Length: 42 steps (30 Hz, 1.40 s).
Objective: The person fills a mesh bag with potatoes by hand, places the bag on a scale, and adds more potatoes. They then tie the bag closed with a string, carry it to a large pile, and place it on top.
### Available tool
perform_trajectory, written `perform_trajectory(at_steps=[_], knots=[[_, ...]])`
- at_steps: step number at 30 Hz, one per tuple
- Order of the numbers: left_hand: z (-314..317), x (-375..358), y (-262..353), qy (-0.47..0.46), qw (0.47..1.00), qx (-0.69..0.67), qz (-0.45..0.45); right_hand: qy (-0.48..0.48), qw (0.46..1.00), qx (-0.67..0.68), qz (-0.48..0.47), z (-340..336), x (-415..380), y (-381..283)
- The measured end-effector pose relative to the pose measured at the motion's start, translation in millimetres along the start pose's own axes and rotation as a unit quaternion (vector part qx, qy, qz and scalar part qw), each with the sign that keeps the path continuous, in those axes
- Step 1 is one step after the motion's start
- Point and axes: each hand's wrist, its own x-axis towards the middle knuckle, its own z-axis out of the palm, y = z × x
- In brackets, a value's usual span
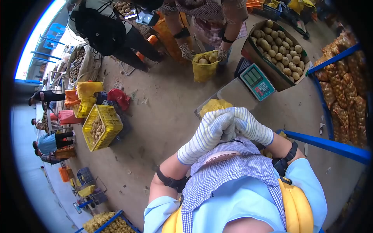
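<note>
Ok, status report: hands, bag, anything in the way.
Left hand and right hand, gloved, clasped together at chest. Yellow mesh bag on scale, untouched. Co-worker ahead filling another bag.

Held at frame centre against a checked apron: a yellow mesh bag (pixel 215 105), bulging and rounded, lumpy with pale round produce showing through the netting. Gathered at its neck under the left hand (pixel 204 134) and right hand (pixel 248 125), both in white striped knit gloves, pressed together and clenched over the top. Bag body visible just above the knuckles, in front of a grey scale platform.
</note>
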Motion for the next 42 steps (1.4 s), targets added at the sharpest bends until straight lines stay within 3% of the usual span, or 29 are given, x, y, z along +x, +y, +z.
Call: perform_trajectory(at_steps=[1, 2, 5, 7, 9, 10, 11, 12, 13, 14, 15, 16, 17, 19, 20, 21, 23, 24, 25, 28, 30, 31, 32, 33, 34, 37, 39, 41, 42], knots=[[-3.8, 3.0, -3.0, -0.033, 0.999, 0.030, -0.002, 0.002, 0.999, -0.028, 0.024, -1.6, -0.9, -2.1], [-10.0, 4.3, -10.6, -0.035, 0.997, 0.059, -0.021, 0.020, 0.990, -0.136, -0.037, -1.8, -0.9, 8.0], [-17.7, 1.9, -35.8, -0.031, 0.997, 0.062, -0.045, -0.005, 0.964, -0.259, -0.056, -3.0, -6.6, 25.3], [-22.7, -4.4, -40.0, -0.047, 0.997, 0.037, -0.052, 0.025, 0.969, -0.235, -0.074, 7.3, -13.8, 33.2], [-40.5, -1.8, -52.5, -0.038, 0.999, 0.003, 0.012, 0.062, 0.994, -0.086, 0.001, 12.3, -16.6, 36.5], [-57.2, 1.8, -59.3, -0.038, 0.999, -0.004, 0.032, 0.107, 0.976, 0.103, 0.162, 18.8, -21.3, 32.3], [-70.7, 4.8, -68.7, 0.012, 0.998, -0.026, 0.052, 0.109, 0.974, 0.103, 0.167, 19.6, -25.4, 35.3], [-95.6, 14.6, -99.4, 0.066, 0.983, 0.137, 0.101, 0.089, 0.973, 0.130, 0.166, 16.4, -30.6, 39.4], [-121.0, 24.8, -133.1, 0.117, 0.937, 0.294, 0.147, 0.069, 0.971, 0.156, 0.166, 16.3, -34.0, 42.9], [-133.5, 28.1, -151.8, 0.116, 0.939, 0.288, 0.145, 0.069, 0.962, 0.179, 0.194, 24.2, -32.3, 35.1], [-143.0, 29.6, -167.9, 0.112, 0.879, 0.459, 0.070, 0.066, 0.964, 0.170, 0.194, 31.0, -33.0, 41.4], [-152.2, 32.6, -187.9, 0.102, 0.785, 0.611, -0.008, 0.055, 0.963, 0.178, 0.193, 35.4, -31.4, 42.3], [-164.4, 43.0, -222.5, 0.097, 0.791, 0.604, -0.010, 0.043, 0.963, 0.187, 0.191, 39.7, -28.3, 42.2], [-151.1, 66.6, -239.0, 0.094, 0.589, 0.799, 0.078, 0.019, 0.965, 0.147, 0.217, 44.8, -21.5, 40.2], [-146.6, 69.6, -245.6, 0.078, 0.724, 0.685, 0.017, 0.013, 0.995, 0.037, 0.093, 50.5, -22.2, 54.7], [-143.9, 79.2, -264.8, 0.078, 0.733, 0.676, 0.014, 0.000, 0.997, -0.074, -0.034, 56.4, -22.4, 69.1], [-139.2, 97.4, -309.8, 0.180, 0.873, 0.435, 0.128, -0.063, 0.996, -0.068, -0.021, 64.9, -2.3, 46.3], [-123.7, 93.0, -266.6, 0.163, 0.733, 0.660, 0.017, -0.116, 0.993, -0.025, 0.017, 76.0, -5.5, 66.2], [-121.9, 95.6, -272.0, 0.163, 0.735, 0.658, 0.011, -0.167, 0.984, 0.014, 0.066, 76.6, 1.7, 61.9], [-130.3, 102.8, -298.6, 0.215, 0.730, 0.648, 0.032, -0.194, 0.979, 0.033, 0.045, 75.7, -0.8, 73.0], [-148.3, 103.9, -320.8, 0.210, 0.599, 0.759, 0.144, -0.132, 0.981, -0.062, -0.130, 59.7, -7.0, 74.4], [-153.5, 106.8, -325.0, 0.209, 0.595, 0.762, 0.147, -0.137, 0.990, 0.046, 0.000, 38.7, -3.5, 67.5], [-158.0, 109.5, -324.5, 0.198, 0.637, 0.735, 0.124, -0.138, 0.970, 0.154, 0.128, 16.9, -2.6, 54.9], [-161.8, 111.7, -323.9, 0.189, 0.678, 0.704, 0.099, -0.018, 0.967, 0.196, 0.161, 4.3, -11.5, 44.5], [-166.7, 113.8, -322.8, 0.181, 0.721, 0.664, 0.080, 0.020, 0.943, 0.255, 0.212, -16.4, -20.1, 48.9], [-171.1, 114.0, -325.2, 0.153, 0.869, 0.469, 0.041, 0.130, 0.906, 0.337, 0.221, -40.5, -36.8, 50.1], [-173.0, 116.7, -328.2, 0.126, 0.949, 0.289, -0.026, 0.119, 0.896, 0.352, 0.244, -34.9, -34.5, 42.3], [-164.7, 112.3, -305.9, 0.106, 0.959, 0.251, -0.076, 0.083, 0.887, 0.384, 0.243, -14.1, -26.4, 40.1], [-146.4, 109.4, -261.3, 0.076, 0.889, 0.452, 0.015, 0.065, 0.898, 0.365, 0.238, 0.3, -21.6, 36.9]])
